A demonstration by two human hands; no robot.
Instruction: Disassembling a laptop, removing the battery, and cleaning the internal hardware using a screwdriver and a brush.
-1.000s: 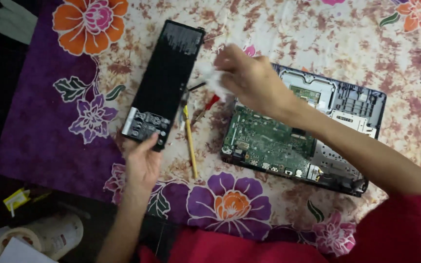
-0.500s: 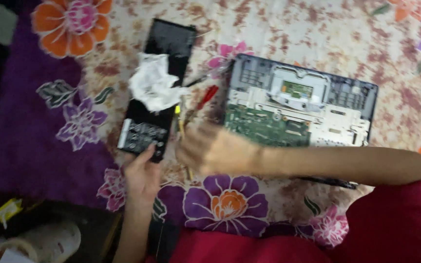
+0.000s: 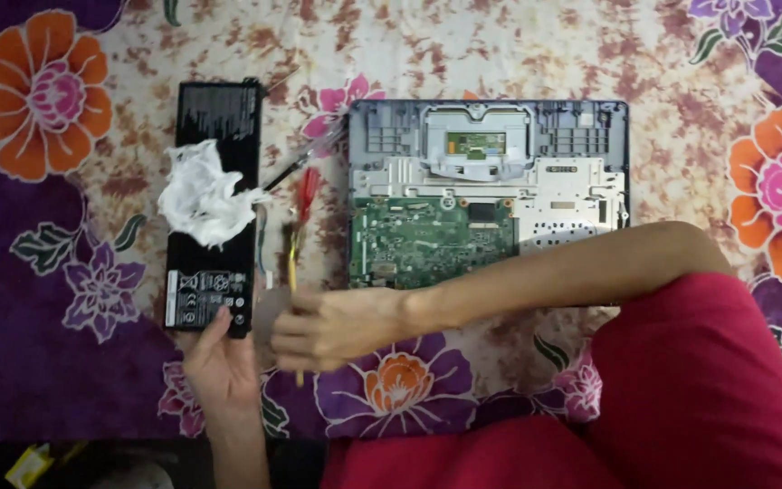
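Left hand (image 3: 219, 362) on black battery (image 3: 210, 208), right hand (image 3: 332, 328) over yellow-handled tool (image 3: 294, 272).

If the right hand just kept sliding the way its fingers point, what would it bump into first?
Probably the left hand: the right hand points left, over a yellow-handled tool, toward it and the black battery pack's near end. Height is unclear.

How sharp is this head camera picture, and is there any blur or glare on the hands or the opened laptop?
Head view: light is soft and even, with no strong glare; the right hand by the thin yellow-handled tool is smeared by motion blur; the left hand at the flat black battery pack is only slightly soft; the opened grey laptop's green circuit board looks fairly sharp.
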